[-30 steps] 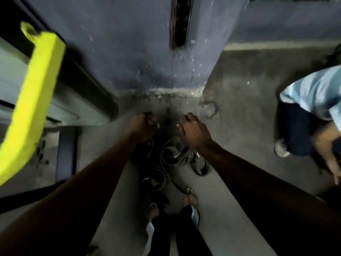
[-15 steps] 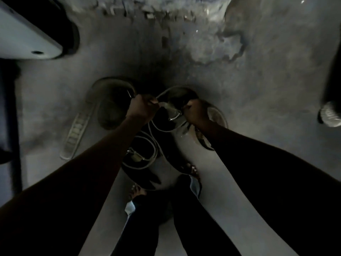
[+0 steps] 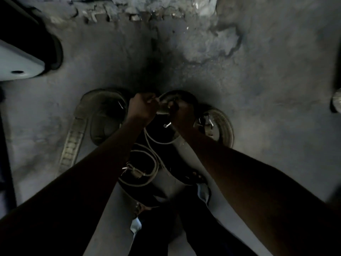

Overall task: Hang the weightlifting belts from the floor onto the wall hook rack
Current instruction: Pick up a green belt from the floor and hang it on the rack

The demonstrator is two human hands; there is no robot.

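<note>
Your left hand (image 3: 142,106) and right hand (image 3: 181,112) are both fisted around one belt (image 3: 162,108) above the pile of belts (image 3: 140,167) on the floor (image 3: 258,108). Lift slowly so its buckle (image 3: 167,125) doesn't snag the others.

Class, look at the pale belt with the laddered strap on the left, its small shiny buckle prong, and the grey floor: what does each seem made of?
Pale belt with laddered strap: probably worn leather or stiff webbing, matte and dull; dim light leaves it open.
Buckle prong: metal, judging by its bright glint.
Grey floor: likely concrete, rough, stained and cracked near the wall.
</note>
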